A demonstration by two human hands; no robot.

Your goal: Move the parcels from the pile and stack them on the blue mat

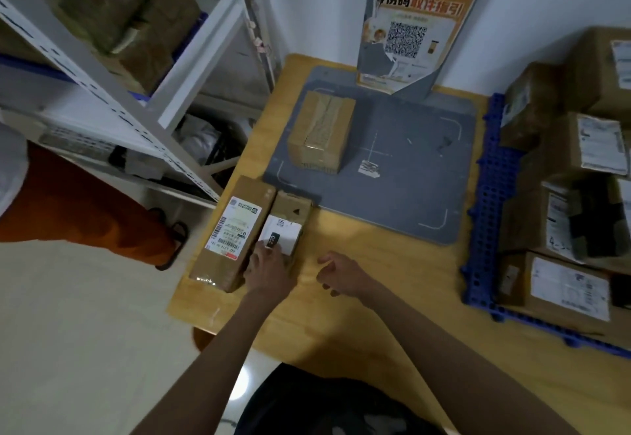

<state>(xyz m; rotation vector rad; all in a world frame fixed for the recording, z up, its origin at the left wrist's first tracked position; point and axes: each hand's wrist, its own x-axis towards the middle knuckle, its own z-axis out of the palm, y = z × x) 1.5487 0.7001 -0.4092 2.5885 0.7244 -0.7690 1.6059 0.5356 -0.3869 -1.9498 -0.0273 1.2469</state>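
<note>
A taped brown parcel [321, 130] stands on the left part of the grey-blue mat [409, 178]. Two more parcels lie side by side at the table's near left corner: a long one with a shipping label [228, 233] and a smaller one with a white label [292, 211], whose far end just overlaps the mat's near corner. My left hand [269, 267] rests on the near end of the smaller parcel, fingers laid over its label. My right hand [336, 272] hovers just right of it over the bare wood, fingers loosely curled and holding nothing.
A pile of labelled cardboard parcels [580, 195] sits on a blue plastic grid pallet [488, 212] at the right. A grey stand with a torn QR poster [413, 35] rises behind the mat. A white shelving rack [119, 76] and a person's orange trouser leg [85, 209] are at the left.
</note>
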